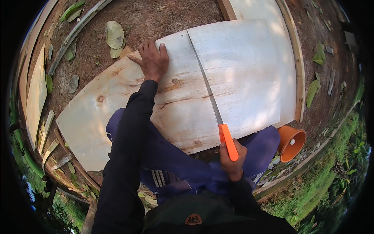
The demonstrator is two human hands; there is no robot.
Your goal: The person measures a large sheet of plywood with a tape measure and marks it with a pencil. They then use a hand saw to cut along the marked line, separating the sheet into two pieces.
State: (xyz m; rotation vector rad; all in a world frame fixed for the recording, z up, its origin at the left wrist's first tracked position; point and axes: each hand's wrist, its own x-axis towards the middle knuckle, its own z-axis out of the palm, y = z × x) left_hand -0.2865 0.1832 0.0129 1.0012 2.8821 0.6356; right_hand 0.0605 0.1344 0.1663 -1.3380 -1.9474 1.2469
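A pale plywood sheet (241, 70) with brown knots and streaks lies across in front of me. My right hand (232, 160) is closed around the orange handle of a handsaw (228, 142) at the sheet's near edge. From there its narrow grey blade runs away and slightly left over the plywood, toward the far edge. Whether the dark line near that edge is all blade or partly a cut, I cannot tell. Left of the blade, my left hand (154, 61) rests flat on the sheet near its far edge, fingers spread and holding nothing.
Under the sheet's right side lies another pale board (287, 78) with a wooden batten (298, 66) along it. An orange bucket (287, 146) lies tipped beside my right knee. Dry leaves (114, 36) and wood strips (46, 130) litter the brown ground; grass (307, 191) grows at the right.
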